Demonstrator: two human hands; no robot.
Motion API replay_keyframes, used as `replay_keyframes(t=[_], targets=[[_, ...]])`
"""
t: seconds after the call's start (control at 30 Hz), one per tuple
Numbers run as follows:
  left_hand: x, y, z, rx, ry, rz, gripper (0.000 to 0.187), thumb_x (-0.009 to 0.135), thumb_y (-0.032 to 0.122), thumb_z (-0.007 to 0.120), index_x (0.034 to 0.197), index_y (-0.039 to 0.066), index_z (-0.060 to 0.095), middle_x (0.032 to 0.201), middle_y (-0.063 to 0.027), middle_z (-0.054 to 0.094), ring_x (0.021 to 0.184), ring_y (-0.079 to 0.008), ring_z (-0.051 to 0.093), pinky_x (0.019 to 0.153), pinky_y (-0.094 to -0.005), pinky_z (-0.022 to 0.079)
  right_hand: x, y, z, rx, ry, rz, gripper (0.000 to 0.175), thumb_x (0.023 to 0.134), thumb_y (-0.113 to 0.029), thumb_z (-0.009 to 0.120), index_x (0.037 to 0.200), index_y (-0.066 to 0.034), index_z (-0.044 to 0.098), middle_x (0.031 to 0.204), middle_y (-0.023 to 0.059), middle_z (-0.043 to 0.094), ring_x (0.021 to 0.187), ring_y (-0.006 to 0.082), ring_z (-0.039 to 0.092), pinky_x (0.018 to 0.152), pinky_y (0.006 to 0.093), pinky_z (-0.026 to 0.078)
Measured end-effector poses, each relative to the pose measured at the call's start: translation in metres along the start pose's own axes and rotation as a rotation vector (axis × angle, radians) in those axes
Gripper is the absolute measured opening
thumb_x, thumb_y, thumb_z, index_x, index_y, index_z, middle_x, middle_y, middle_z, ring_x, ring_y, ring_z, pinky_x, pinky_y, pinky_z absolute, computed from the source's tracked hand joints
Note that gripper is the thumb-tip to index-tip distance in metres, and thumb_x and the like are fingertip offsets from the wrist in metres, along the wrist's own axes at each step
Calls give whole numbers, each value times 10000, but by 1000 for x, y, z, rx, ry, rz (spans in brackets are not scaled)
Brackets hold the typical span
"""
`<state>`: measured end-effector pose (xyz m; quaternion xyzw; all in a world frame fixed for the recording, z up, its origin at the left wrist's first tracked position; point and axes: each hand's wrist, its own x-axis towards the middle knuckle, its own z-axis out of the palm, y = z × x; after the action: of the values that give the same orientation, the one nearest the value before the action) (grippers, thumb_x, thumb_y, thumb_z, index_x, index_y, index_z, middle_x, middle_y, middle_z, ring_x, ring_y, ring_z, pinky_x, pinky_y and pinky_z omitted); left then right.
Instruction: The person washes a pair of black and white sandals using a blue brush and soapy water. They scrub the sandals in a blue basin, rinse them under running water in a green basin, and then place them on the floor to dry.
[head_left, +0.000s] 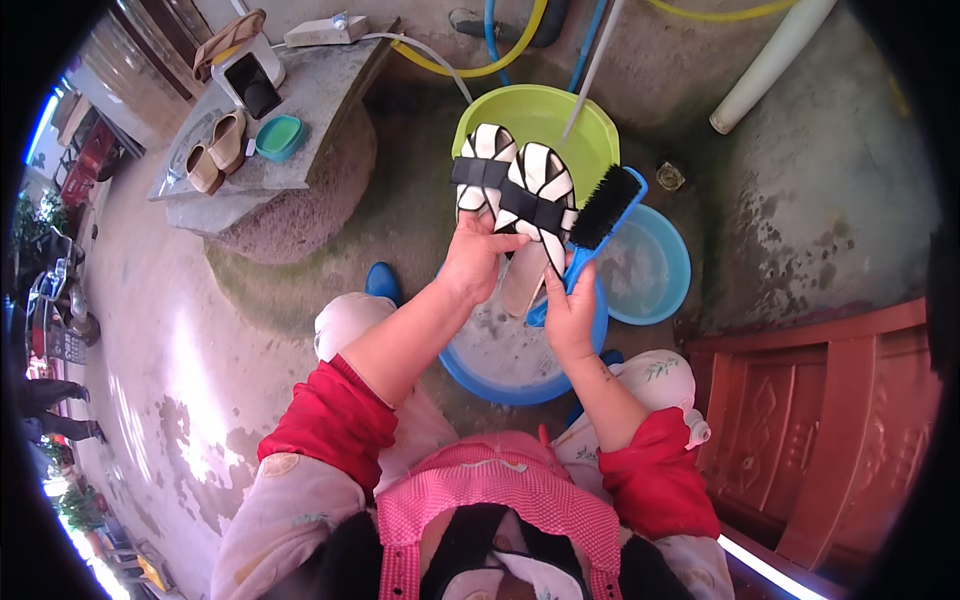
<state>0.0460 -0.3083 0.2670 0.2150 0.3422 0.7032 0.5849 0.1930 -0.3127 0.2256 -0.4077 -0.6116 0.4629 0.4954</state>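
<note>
My left hand grips a pair of white sandals with black trim and black bow straps: one sandal on the left, the other sandal overlapping it on the right. My right hand holds a blue-handled scrub brush, its black bristles turned up beside the right sandal. The fingers of that hand also touch the right sandal's edge. Below both hands stands a blue basin with sudsy, cloudy water. The sandals' toes hide part of a yellow-green basin behind them.
A light-blue basin of cloudy water sits at the right, near a floor drain. On a stone slab at left are beige shoes, a green soap dish and a phone. A red panelled door flanks the right side.
</note>
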Motion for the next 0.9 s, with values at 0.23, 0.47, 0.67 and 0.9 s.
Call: replay_keyframes(t=[0.23,0.47,0.67,0.9], targets=[[-3,-11,12,46,-47,63,751,667,-236,505,1333,82,367,1288,-82,521,1172,-199,508,953,-325,438,0,-1,-9,79,100,-33,294,916,-79,520,1175,3,406,1085,112,542,1002,198,528,887,314,401],[8,-27,4,235,180,71,358,816,-74,509,1160,18,543,1087,-72,635,1000,-161,586,854,-284,466,-13,-4,-10,73,-90,27,367,908,-110,541,1202,-1,349,1112,131,511,1021,217,518,894,327,393],[2,-22,-3,33,172,-98,306,864,1,507,1164,43,548,1091,-72,619,1002,-188,586,881,-342,477,-5,6,-17,101,-203,92,362,926,-102,507,1230,-17,329,1166,129,477,1029,204,511,848,319,444],[2,-3,-3,151,120,-24,435,813,-126,470,1202,57,533,1164,-84,596,1073,-219,578,910,-358,487,8,-1,-27,342,-87,126,202,986,-195,407,1138,-70,366,1171,117,467,915,213,611,671,311,519]])
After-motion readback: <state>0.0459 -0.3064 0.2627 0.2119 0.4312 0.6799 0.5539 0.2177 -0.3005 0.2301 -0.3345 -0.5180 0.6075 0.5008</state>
